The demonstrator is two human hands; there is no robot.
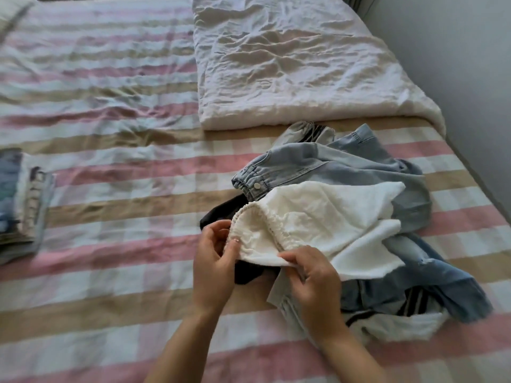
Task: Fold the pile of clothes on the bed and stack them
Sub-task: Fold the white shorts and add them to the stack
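1. A wide stretch of the pink, beige and white checked sheet (124, 189) is lying open between the folded stack (25, 205) at the left edge and the pile of clothes (409, 205) on the right. The pile is sitting near the bed's right edge by the grey wall (456, 51), just below a crumpled white duvet (290, 64).
2. Both forearms are reaching in from the bottom, with the hands close together at the pile's left side.
3. The left hand (213, 266) is pinching the left end of the white garment (318, 214) at its gathered waistband, fingers curled. The right hand (312, 280) is pinching the garment's near edge, thumb on top and fingers curled beneath.
4. The white garment is lying on top of the pile, soft and wrinkled, its elastic band puckering into an arc. Pale-blue denim (304, 167) with a metal button is spreading beneath it. A dark garment (221, 214) is peeking out by the left hand, and a striped piece (414, 299) is showing at the near side.
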